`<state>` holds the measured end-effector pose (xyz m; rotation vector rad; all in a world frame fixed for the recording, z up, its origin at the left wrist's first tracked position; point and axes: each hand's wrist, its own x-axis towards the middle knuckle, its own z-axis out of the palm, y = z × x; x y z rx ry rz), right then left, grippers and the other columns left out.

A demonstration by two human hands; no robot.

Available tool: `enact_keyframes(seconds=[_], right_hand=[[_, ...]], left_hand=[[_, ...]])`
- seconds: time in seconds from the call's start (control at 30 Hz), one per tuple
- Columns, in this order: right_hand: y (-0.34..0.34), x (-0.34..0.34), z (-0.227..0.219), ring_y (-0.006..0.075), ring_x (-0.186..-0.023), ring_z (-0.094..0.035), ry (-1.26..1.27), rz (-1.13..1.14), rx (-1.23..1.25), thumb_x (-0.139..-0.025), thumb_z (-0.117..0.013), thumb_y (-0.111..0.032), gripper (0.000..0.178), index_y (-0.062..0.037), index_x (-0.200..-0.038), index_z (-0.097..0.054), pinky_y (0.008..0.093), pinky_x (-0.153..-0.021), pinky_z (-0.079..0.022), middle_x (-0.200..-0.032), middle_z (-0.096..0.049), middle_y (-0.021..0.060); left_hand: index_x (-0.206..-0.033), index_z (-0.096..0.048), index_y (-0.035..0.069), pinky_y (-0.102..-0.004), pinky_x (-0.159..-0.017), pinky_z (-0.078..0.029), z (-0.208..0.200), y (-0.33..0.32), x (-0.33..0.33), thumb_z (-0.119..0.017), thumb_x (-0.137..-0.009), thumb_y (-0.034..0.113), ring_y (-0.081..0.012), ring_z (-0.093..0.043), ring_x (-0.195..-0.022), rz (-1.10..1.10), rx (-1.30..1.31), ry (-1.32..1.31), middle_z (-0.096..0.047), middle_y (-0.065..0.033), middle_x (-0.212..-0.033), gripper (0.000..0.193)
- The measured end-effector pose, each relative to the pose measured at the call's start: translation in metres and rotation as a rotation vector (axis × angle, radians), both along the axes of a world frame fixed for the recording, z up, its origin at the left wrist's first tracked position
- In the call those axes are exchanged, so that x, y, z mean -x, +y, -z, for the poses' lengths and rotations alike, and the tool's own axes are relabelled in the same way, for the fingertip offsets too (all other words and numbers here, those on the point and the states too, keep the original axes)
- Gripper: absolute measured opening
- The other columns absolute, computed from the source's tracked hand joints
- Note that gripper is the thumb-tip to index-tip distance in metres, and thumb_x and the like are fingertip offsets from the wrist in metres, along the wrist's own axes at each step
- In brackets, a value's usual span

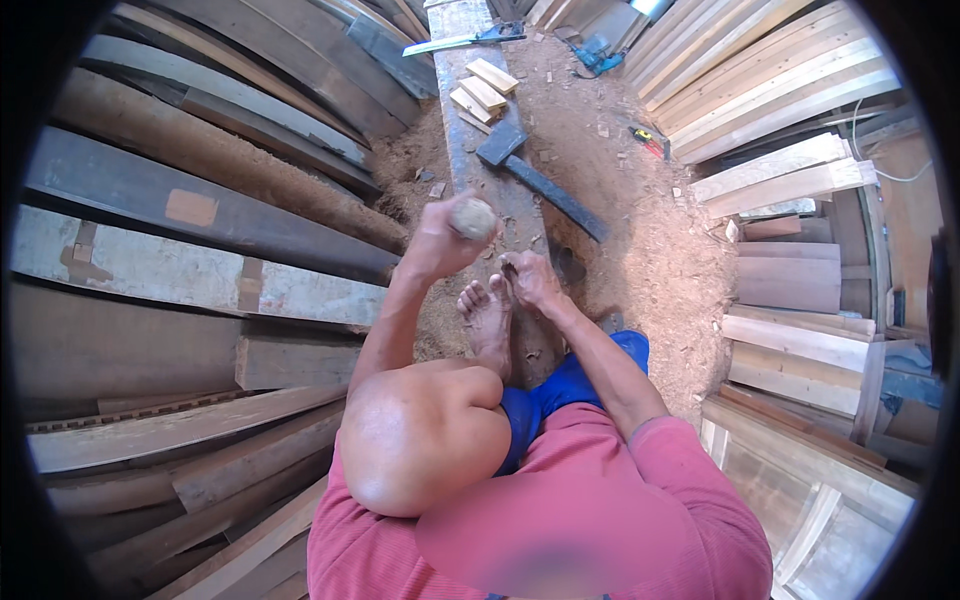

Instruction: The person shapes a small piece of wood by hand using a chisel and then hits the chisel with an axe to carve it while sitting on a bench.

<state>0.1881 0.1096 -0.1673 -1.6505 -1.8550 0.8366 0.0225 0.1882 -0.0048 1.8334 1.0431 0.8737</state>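
Note:
My left hand point(432, 240) is closed round a pale wooden piece with a round end point(473, 218), raised over the plank point(520, 220); the rest of that piece is hidden. Lower and to the right, my right hand point(536, 282) is closed, fingers pinched near the plank's surface. What it grips is too small and dark to make out. My bare foot point(487, 312) rests on the plank beside the right hand. Beyond the hands lies a dark mallet point(548, 190), its blocky head on the plank and its handle reaching over the right edge.
Several small pale wood blocks point(484, 90) lie farther up the plank, with a handsaw point(465, 40) across it behind them. A blue power tool point(597, 57) and a yellow-and-red tool point(648, 141) lie on the shavings-covered floor point(650, 260). Stacked boards point(200, 260) line both sides.

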Motion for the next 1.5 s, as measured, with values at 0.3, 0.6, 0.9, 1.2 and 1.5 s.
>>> enact_keyframes(seconds=[0.3,0.6,0.9,1.2,1.5], right_hand=[[-0.004,-0.007,0.000,0.0402,-0.076,-0.063,0.098,0.038,-0.143,-0.081,-0.064,-0.017,0.022,-0.0055,-0.100,-0.067,0.0448,-0.070,-0.050,-0.080,-0.065,0.0202],[0.015,-0.045,-0.034,0.0373,-0.101,-0.062,0.568,0.417,0.374,-0.087,-0.061,-0.017,0.019,-0.0004,-0.095,-0.065,0.0438,-0.087,-0.049,-0.102,-0.065,0.0263],[-0.014,-0.040,-0.018,0.0383,-0.102,-0.062,0.310,-0.030,0.188,-0.089,-0.058,-0.024,0.034,-0.0002,-0.112,-0.066,0.0425,-0.093,-0.048,-0.102,-0.066,0.0234],[-0.005,-0.016,-0.027,0.0440,-0.093,-0.061,-0.019,-0.021,0.234,-0.087,-0.058,-0.018,0.020,0.0004,-0.093,-0.062,0.0511,-0.080,-0.048,-0.095,-0.064,0.0259],[-0.006,-0.012,0.004,0.0435,-0.091,-0.064,-0.162,-0.072,0.358,-0.082,-0.065,-0.019,0.022,-0.0031,-0.097,-0.063,0.0504,-0.078,-0.051,-0.093,-0.066,0.0243]], left_hand=[[-0.095,-0.066,0.007,-0.0460,-0.074,-0.052,0.078,-0.022,-0.006,-0.074,-0.072,0.022,-0.0422,-0.063,-0.090,0.177,0.175,0.528,-0.067,-0.0218,-0.089,0.028],[-0.102,-0.066,0.008,-0.0461,-0.077,-0.052,0.079,-0.020,0.004,-0.074,-0.071,0.019,-0.0415,-0.064,-0.092,0.151,0.136,0.526,-0.068,-0.0211,-0.094,0.033],[-0.097,-0.070,0.006,-0.0351,-0.073,-0.053,0.084,-0.008,0.016,-0.070,-0.077,0.016,-0.0208,-0.068,-0.077,0.095,0.250,0.350,-0.070,-0.0145,-0.084,0.023],[-0.106,-0.068,0.008,-0.0296,-0.070,-0.051,0.076,-0.001,0.014,-0.070,-0.078,0.012,-0.0104,-0.060,-0.074,-0.074,0.294,0.261,-0.068,-0.0055,-0.082,0.028],[-0.104,-0.068,0.007,-0.0295,-0.070,-0.052,0.073,0.008,0.034,-0.073,-0.078,0.015,-0.0101,-0.062,-0.074,-0.177,0.243,0.204,-0.069,-0.0059,-0.081,0.028]])
